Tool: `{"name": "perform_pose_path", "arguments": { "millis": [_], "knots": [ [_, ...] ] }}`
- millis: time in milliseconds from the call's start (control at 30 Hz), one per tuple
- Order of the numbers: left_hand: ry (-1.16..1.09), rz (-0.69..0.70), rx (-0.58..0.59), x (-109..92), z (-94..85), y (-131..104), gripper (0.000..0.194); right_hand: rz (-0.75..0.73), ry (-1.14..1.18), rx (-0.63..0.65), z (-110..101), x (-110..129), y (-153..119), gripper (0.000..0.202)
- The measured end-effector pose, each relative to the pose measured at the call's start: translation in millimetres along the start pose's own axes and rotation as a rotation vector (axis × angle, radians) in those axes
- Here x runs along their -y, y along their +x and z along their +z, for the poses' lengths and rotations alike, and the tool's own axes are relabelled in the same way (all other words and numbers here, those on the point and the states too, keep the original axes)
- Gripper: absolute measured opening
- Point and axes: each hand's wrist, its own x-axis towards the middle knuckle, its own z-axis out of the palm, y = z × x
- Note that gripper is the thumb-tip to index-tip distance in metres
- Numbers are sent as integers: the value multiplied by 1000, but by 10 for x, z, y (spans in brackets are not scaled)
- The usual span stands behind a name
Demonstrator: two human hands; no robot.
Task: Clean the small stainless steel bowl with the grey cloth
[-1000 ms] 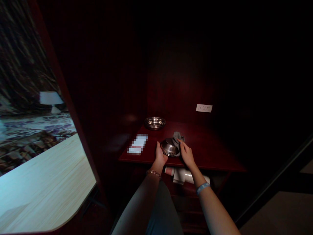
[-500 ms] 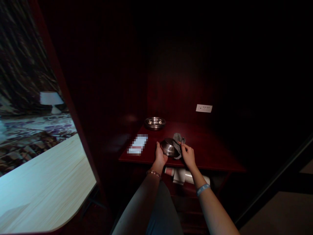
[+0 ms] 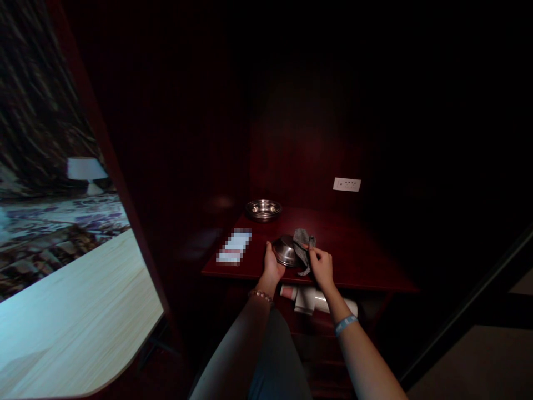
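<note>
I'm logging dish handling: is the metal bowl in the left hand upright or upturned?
Upturned: the metal bowl shows its narrower base on top, its wider rim below, in the left hand.

the left forearm is bare, with a bracelet of small round beads, pinkish and brown, around the wrist. the right forearm is bare too, its wrist circled by a flat light-blue band with pale markings too small to read. plain grey-blue trousers cover the leg, dim in shadow.

No text can be read, even on the blue wristband.
</note>
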Motion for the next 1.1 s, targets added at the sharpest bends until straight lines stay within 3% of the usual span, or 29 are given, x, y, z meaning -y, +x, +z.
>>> {"name": "perform_pose_path", "arguments": {
  "millis": [500, 767, 1100],
  "knots": [
    [43, -18, 33, 12, -32, 50, 46, -43, 37, 86, -58, 135, -44, 47],
    [30, -2, 56, 13, 14, 3, 44, -158, 38, 148, -51, 144, -38, 44],
    [96, -112, 85, -14, 2, -122, 50, -338, -96, 294, 1, 88, -16, 32]
  ]
}}
